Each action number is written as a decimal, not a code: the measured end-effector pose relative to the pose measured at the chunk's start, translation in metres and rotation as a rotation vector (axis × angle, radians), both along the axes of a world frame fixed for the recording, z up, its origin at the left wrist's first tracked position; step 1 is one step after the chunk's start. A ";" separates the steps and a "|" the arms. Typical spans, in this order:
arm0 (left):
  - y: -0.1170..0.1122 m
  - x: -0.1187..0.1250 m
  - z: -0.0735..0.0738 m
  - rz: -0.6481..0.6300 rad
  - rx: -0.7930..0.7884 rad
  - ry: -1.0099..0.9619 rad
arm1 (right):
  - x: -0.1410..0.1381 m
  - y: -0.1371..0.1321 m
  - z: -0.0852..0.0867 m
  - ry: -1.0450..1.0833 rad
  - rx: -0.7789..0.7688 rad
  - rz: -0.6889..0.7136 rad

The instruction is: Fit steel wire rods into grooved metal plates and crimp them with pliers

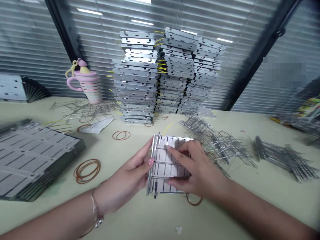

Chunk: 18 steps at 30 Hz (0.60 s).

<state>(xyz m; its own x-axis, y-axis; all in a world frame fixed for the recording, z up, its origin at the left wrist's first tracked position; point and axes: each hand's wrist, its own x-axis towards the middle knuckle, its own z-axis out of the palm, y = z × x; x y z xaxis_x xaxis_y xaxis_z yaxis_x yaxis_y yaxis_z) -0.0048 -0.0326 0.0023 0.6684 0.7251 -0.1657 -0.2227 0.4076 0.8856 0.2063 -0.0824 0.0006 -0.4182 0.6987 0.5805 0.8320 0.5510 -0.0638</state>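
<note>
My left hand (130, 176) grips the left edge of a slotted sheet-metal frame (165, 163), with its fingers against the frame's side. My right hand (192, 170) lies across the frame's right part, its fingertips pressing on the slotted face and its thumb beneath the lower bar. Thin metal wires cross the frame's face. An orange rubber band (193, 200) shows on the table just below my right hand, partly hidden by it. A short yellow wire (167, 129) sticks up beyond the frame's far edge.
Tall stacks of slotted metal trays (137, 76) stand at the back of the pale green table (160, 213). A flat tray stack (32, 156) lies at left, with rubber bands (87, 171) beside it. Tangled wire racks (285, 160) lie at right. A pink striped mug (87, 86) stands back left.
</note>
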 end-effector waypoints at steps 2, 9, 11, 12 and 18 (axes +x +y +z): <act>0.000 -0.001 0.004 0.042 0.170 0.151 | -0.001 -0.001 0.002 -0.032 0.026 -0.003; 0.001 -0.001 0.014 0.196 0.757 0.550 | -0.038 -0.020 0.002 -0.145 0.085 -0.175; 0.003 -0.001 0.013 0.212 0.823 0.581 | -0.044 -0.026 0.008 -0.156 0.050 -0.205; 0.005 -0.002 0.013 0.231 0.837 0.597 | -0.042 -0.028 0.013 -0.145 0.040 -0.183; 0.028 -0.014 0.021 0.190 0.760 0.562 | 0.036 -0.028 0.056 0.185 0.236 -0.316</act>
